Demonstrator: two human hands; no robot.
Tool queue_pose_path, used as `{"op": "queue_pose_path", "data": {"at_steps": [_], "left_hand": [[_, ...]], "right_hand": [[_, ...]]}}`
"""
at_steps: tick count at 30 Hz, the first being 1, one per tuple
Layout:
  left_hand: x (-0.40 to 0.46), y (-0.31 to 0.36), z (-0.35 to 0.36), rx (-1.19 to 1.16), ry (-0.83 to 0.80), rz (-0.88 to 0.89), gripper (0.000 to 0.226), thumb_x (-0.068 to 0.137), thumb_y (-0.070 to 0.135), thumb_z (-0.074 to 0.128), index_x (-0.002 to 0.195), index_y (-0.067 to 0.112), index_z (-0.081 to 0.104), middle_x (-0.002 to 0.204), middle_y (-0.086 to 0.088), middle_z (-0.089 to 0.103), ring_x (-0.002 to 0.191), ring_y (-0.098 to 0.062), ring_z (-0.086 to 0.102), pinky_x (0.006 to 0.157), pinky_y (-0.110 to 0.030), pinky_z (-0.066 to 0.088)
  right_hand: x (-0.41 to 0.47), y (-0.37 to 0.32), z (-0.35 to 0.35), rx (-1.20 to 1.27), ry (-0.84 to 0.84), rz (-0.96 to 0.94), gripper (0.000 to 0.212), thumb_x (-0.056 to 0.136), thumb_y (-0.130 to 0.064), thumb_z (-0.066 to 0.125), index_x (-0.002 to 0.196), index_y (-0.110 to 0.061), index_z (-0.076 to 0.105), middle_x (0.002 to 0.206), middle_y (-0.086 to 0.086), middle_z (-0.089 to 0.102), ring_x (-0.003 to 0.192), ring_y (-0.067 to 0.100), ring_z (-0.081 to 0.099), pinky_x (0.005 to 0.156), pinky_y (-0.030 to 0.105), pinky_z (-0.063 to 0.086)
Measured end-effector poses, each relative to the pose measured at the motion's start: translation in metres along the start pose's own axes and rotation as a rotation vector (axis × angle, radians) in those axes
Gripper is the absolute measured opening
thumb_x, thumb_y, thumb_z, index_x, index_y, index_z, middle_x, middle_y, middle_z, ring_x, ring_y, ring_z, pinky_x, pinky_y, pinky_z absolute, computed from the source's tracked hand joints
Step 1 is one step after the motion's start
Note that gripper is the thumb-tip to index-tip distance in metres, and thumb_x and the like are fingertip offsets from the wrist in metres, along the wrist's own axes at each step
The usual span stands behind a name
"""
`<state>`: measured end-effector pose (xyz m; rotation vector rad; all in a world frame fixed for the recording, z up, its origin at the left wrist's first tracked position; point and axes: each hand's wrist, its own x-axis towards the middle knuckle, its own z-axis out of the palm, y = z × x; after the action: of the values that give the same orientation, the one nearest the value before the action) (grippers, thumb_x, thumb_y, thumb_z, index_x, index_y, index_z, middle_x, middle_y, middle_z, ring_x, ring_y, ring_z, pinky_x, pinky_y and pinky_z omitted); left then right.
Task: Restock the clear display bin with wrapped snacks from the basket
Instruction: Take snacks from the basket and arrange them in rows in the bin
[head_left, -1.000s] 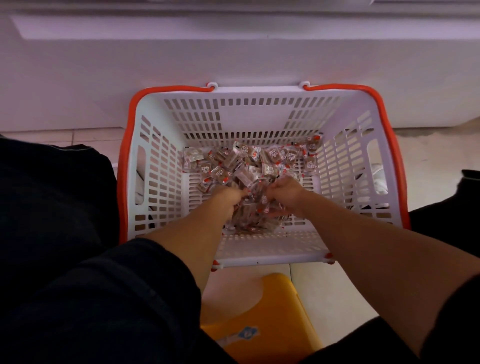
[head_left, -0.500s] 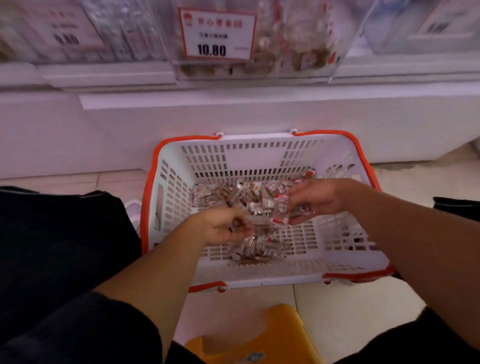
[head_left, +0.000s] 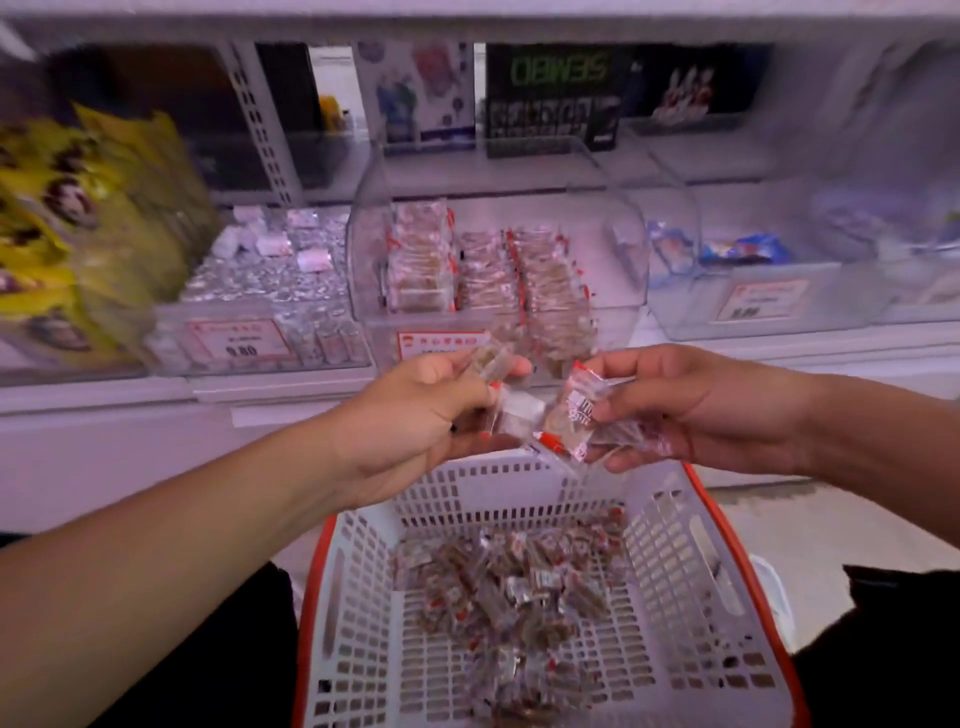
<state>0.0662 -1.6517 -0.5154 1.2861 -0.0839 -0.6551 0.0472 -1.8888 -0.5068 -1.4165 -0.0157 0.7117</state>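
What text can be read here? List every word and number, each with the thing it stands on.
"9.80": red-and-white price tag on the left clear plastic bin.
"OBWƎƧ", mirrored green letters: black box on the upper shelf.
Red-bordered tag on the right clear bin: too blurred to read.
Tag on the middle clear display bin: blurred and partly hidden by the left hand.
Clear red-ended snack wrappers in the right hand: print unreadable.

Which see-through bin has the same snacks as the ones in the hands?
The middle clear bin, straight above both hands; its red-edged packets match. Neighbouring bins hold silver or blue ones.

Both hands (head_left: 415, 415) (head_left: 696, 410) have lifted snacks (head_left: 571, 415) from basket (head_left: 675, 597) toward bin (head_left: 631, 260).
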Motion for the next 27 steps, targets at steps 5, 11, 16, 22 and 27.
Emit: {"op": "queue_pose_path", "data": {"at_steps": [5, 11, 16, 22, 27], "left_hand": [[-0.004, 0.027, 0.001, -0.063, -0.213, -0.132, 0.033, 0.091, 0.015, 0.052, 0.117, 0.001, 0.067, 0.098, -0.013, 0.074, 0.082, -0.028, 0.074, 0.073, -0.039, 0.062], [0.015, 0.034, 0.012, 0.038, -0.454, -0.346, 0.047, 0.097, 0.041, 0.039, 0.126, 0.010, 0.060, 0.122, -0.029, 0.064, 0.093, -0.032, 0.070, 0.076, -0.033, 0.059], [0.025, 0.033, 0.016, -0.085, -0.377, -0.284, 0.032, 0.090, 0.022, 0.053, 0.117, 0.008, 0.065, 0.115, -0.017, 0.069, 0.095, -0.034, 0.069, 0.078, -0.040, 0.060], [0.025, 0.025, 0.018, -0.097, -0.320, -0.197, 0.033, 0.086, 0.016, 0.059, 0.116, 0.003, 0.064, 0.100, -0.016, 0.071, 0.088, -0.029, 0.071, 0.077, -0.032, 0.061], [0.021, 0.028, 0.018, -0.100, -0.361, -0.223, 0.040, 0.083, 0.028, 0.064, 0.116, 0.006, 0.068, 0.112, -0.019, 0.070, 0.088, -0.027, 0.072, 0.067, -0.026, 0.060]], "right_hand": [[-0.007, -0.033, -0.001, -0.200, 0.111, -0.203, 0.030, 0.070, -0.004, 0.070, 0.099, -0.011, 0.070, 0.089, 0.024, 0.070, 0.070, 0.021, 0.071, 0.062, 0.030, 0.060], [0.003, -0.048, -0.001, -0.446, 0.114, -0.289, 0.023, 0.081, 0.007, 0.068, 0.096, -0.011, 0.070, 0.088, 0.010, 0.074, 0.074, 0.017, 0.070, 0.069, 0.027, 0.059], [-0.002, -0.056, -0.002, -0.549, 0.210, -0.368, 0.030, 0.073, 0.004, 0.077, 0.099, -0.013, 0.075, 0.092, 0.019, 0.073, 0.075, 0.024, 0.068, 0.073, 0.033, 0.061], [-0.001, -0.042, 0.011, -0.563, 0.265, -0.446, 0.043, 0.055, -0.009, 0.087, 0.093, -0.010, 0.069, 0.083, 0.010, 0.073, 0.066, 0.010, 0.064, 0.064, 0.021, 0.057], [-0.001, -0.044, 0.005, -0.480, 0.240, -0.436, 0.039, 0.051, -0.010, 0.087, 0.087, -0.010, 0.072, 0.083, 0.017, 0.073, 0.073, 0.026, 0.069, 0.073, 0.034, 0.059]]}}
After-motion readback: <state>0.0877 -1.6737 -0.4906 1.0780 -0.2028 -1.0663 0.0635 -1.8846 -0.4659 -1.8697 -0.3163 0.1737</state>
